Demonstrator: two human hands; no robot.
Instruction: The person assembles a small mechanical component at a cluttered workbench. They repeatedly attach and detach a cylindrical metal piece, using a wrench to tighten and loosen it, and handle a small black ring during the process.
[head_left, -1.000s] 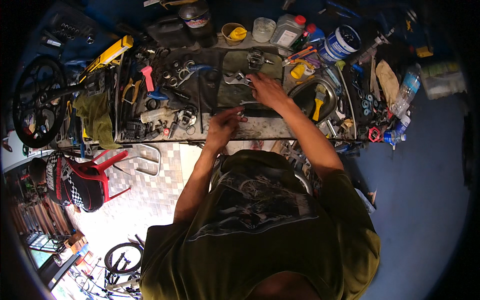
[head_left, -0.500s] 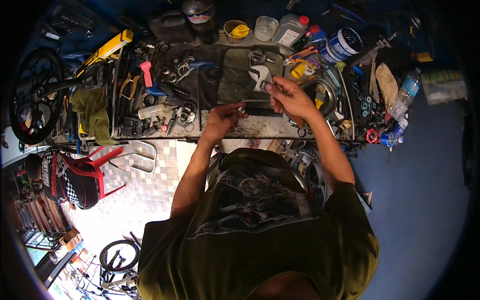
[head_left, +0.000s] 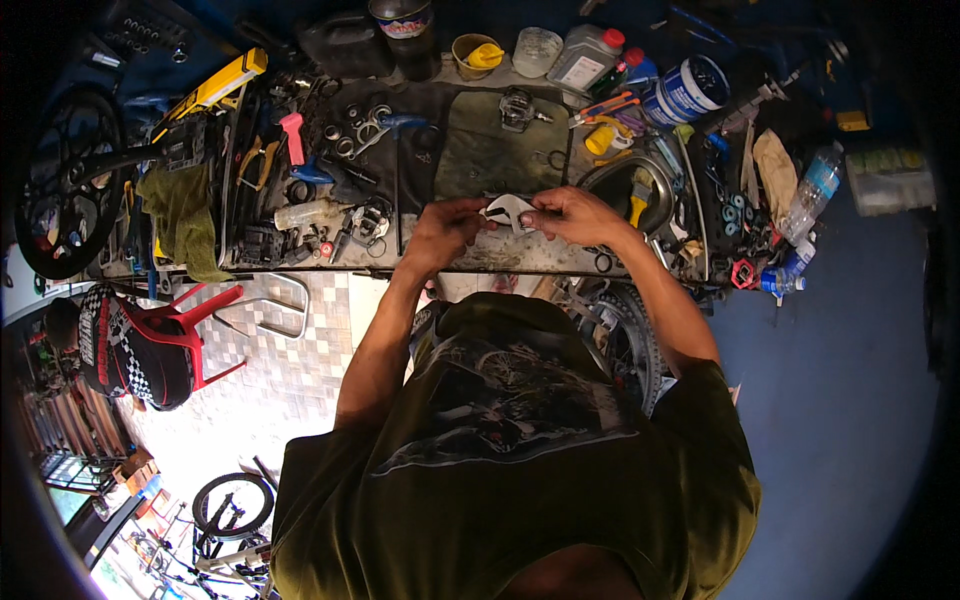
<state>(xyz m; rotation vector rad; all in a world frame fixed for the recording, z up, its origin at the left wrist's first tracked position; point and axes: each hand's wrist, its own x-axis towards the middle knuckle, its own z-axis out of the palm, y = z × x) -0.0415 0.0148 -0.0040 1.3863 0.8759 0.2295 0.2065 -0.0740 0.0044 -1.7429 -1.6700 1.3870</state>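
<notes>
Head view. Landmark: green mat (head_left: 480,150) on the workbench (head_left: 455,258).

Count: one adjustable wrench (head_left: 513,212), two hands, one mat. One metal part (head_left: 517,110) lies on the far half of the mat. One oval tray (head_left: 663,196) sits right of the mat, with one yellow-handled brush (head_left: 637,208) in it. One blue-and-white bucket (head_left: 685,92), beyond the mat to the right. One grey jug (head_left: 583,65) with a red cap, beyond the mat. Loose rings left of the mat: several, overlapping, exact number unclear.

Pose: both arms reach forward, forearms angled inward, hands meeting just in front of the mat's near edge. Right hand (head_left: 580,217) grasps the wrench, thumb and fingers closed near its head; wrench head points left, toward the other hand. Left hand (head_left: 445,228): fingertips drawn together at the wrench's mouth; cannot tell whether something small is pinched there.

Surroundings: left of the mat, one pink-handled tool (head_left: 292,138) and one pair of pliers (head_left: 258,165); farther left, one green cloth (head_left: 185,215) hangs over the bench edge. Far right of the mat, one clear bottle (head_left: 815,190). Obstruction: right hand hides the wrench handle.
</notes>
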